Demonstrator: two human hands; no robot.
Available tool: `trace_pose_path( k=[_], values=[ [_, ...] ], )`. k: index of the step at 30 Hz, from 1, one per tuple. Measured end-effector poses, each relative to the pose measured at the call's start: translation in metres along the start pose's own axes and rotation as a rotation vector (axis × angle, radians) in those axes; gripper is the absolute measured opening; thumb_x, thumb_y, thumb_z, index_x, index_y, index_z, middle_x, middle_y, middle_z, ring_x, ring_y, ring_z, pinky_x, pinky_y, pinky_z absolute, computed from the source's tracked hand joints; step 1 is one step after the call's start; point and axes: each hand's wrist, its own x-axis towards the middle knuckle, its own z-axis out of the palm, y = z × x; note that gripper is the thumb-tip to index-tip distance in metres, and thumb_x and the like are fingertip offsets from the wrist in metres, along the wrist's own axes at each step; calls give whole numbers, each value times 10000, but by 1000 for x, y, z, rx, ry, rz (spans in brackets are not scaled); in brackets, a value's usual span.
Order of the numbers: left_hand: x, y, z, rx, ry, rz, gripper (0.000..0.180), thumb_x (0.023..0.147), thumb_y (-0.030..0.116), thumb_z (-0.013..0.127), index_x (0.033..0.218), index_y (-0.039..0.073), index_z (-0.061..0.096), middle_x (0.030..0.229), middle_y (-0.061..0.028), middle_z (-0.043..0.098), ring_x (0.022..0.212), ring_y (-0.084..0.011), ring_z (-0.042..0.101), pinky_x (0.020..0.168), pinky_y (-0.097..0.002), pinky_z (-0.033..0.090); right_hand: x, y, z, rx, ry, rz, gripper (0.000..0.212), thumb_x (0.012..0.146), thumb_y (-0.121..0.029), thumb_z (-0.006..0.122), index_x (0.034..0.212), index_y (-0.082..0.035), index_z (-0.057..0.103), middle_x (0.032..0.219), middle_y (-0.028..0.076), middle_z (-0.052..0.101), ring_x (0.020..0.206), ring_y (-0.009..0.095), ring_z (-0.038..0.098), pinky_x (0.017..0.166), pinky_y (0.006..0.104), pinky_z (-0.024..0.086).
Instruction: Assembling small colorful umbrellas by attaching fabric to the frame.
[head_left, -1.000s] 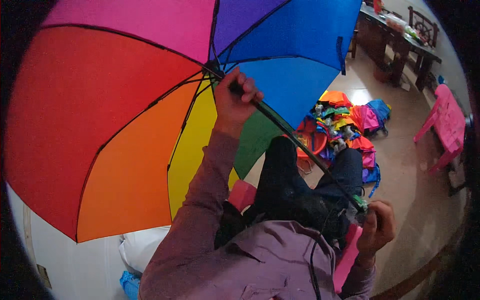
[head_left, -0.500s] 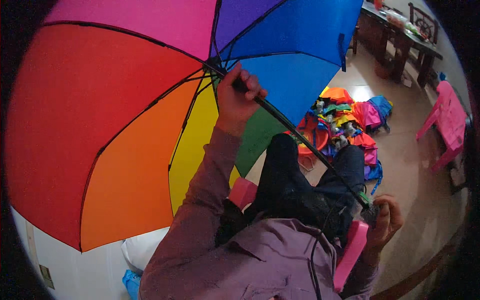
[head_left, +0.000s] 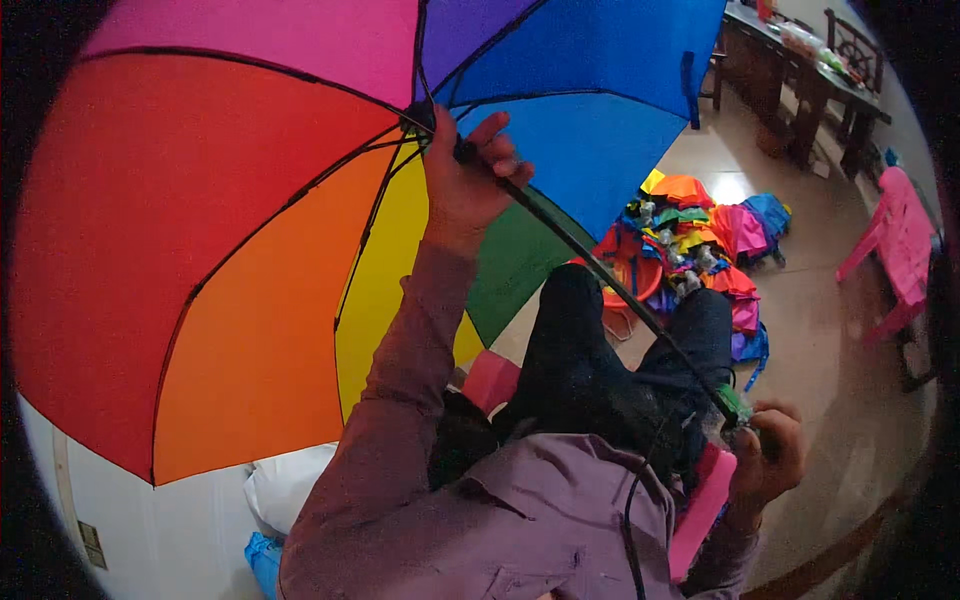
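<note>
A rainbow umbrella (head_left: 270, 170) is spread wide, its ribs and inner side facing me. My left hand (head_left: 468, 185) is around the black shaft (head_left: 610, 275) just below the hub where the ribs meet, the fingers curled loosely. The shaft slants down to the right across my legs. At its lower end, my right hand (head_left: 770, 450) pinches the handle end, which is wrapped in clear plastic (head_left: 738, 425) with a green piece (head_left: 732, 400) beside it. The handle itself is mostly hidden by the wrap and fingers.
Several folded, multicoloured umbrellas (head_left: 740, 230) lie heaped on the floor ahead, around an orange-red basket (head_left: 640, 275). A pink plastic chair (head_left: 895, 250) stands at the right. Beyond it is a dark table (head_left: 800, 70). A white bag (head_left: 290, 490) lies at the lower left.
The umbrella's hub and my left hand have shifted slightly left, and the left fingers look a little looser. My right hand has turned slightly at the handle end.
</note>
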Motion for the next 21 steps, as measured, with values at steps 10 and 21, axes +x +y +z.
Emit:
trace_pose_path(
  k=[10, 21],
  values=[
    [2, 4, -11, -78, -4, 30, 304, 994, 333, 606, 791, 112, 653, 723, -75, 638, 626, -261, 593, 925, -619, 508, 25, -42, 21, -45, -2, -89, 290, 963, -259, 673, 915, 25, 640, 855, 155, 638, 746, 240, 600, 663, 316, 454],
    [-16, -78, 9, -205, -73, -182, 338, 1007, 305, 544, 759, 92, 632, 770, -114, 672, 724, -294, 656, 1037, -653, 444, 74, -41, 108, 34, -59, -101, 125, 919, -87, 713, 902, 2, 626, 783, 102, 605, 655, 197, 573, 597, 321, 443]
  ],
)
